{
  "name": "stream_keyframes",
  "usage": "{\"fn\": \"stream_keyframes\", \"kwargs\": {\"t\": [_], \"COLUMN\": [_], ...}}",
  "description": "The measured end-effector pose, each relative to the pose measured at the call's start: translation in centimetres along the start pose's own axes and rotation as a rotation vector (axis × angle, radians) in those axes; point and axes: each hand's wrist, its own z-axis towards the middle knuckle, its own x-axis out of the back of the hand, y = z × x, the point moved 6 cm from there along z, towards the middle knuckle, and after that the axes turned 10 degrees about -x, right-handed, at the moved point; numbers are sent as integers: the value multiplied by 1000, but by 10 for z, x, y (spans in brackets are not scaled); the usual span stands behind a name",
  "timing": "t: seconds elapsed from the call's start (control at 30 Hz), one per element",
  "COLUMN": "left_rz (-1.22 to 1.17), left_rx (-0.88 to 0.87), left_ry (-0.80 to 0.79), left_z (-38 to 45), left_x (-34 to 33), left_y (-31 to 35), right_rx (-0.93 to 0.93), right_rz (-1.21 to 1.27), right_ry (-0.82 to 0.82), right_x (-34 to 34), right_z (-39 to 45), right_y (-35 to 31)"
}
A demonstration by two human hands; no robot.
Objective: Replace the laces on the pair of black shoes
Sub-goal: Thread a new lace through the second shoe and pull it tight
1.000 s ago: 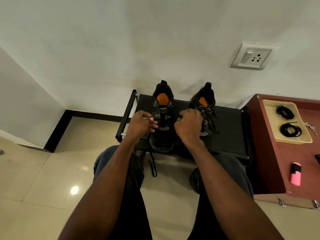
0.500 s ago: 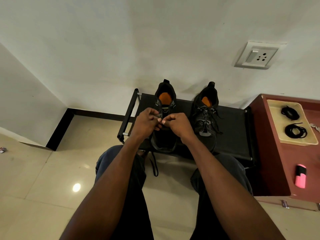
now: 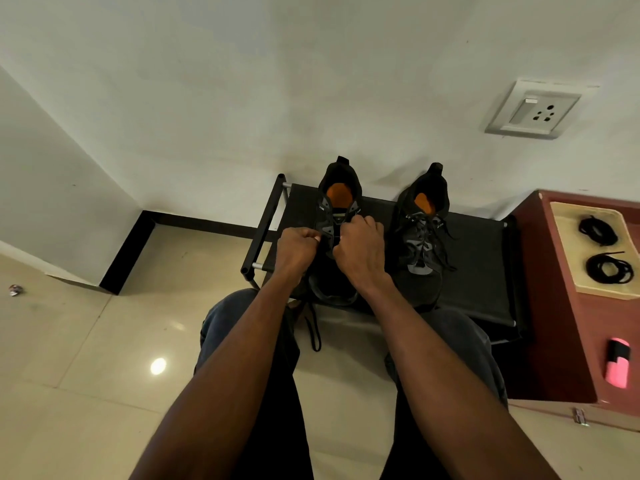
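Hands (image 3: 298, 249) (image 3: 358, 249) on left shoe (image 3: 337, 216) — rack edge (image 3: 265, 225) beside

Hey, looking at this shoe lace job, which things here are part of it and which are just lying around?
Part of the job:
- left shoe, both hands on it: left hand, right hand
- right shoe, laced
- lace hanging off the rack
- two coiled laces in the tray

Just lying about:
- pink marker
- wall socket
- scrap on the floor

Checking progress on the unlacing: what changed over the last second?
The right hand moved in from the right shoe onto the left shoe, meeting the left hand; both now work its lace. Unchanged: both shoes on the rack, coiled laces in the tray.
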Motion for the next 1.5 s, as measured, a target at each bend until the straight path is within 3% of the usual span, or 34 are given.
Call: {"fn": "stream_keyframes", "kwargs": {"t": [0.27, 0.53, 0.63, 0.73, 0.87, 1.0, 1.07, 1.2, 1.33, 1.43, 1.5], "left_rz": [-3, -61, -72, -90, -89, -94, -113, -163, -258, -211, -100], "left_rx": [-10, 21, 27, 37, 27, 35, 49, 72, 39, -29, -48], "left_ry": [-4, 16, 9, -15, -25, -11, 2, 13, 8, 50, 93], "left_z": [0, 2, 3, 3, 2, -1, -3, -8, -12, -13, -12], "left_x": [-2, 1, 1, -1, 0, 2, 4, 5, 1, -4, -7], "left_y": [-3, -8, -9, -11, -10, -10, -11, -9, -2, 1, 0], "right_rx": [22, -275, -318, -319, -331, -193, -200, -391, -390, -373, -327], "right_rz": [-38, 698, 831, 847, 878, 570, 489, 717, 917, 936, 809], "right_ry": [0, -339, -417, -465, -400, -181, -145, -294, -378, -434, -437], "right_x": [-5, -39, -39, -39, -42, -48, -55, -64, -50, -49, -49], "right_z": [0, 19, 18, 17, 17, 29, 33, 28, 22, 20, 19], "right_y": [-5, 26, 28, 25, 27, 30, 32, 36, 35, 35, 34]}}
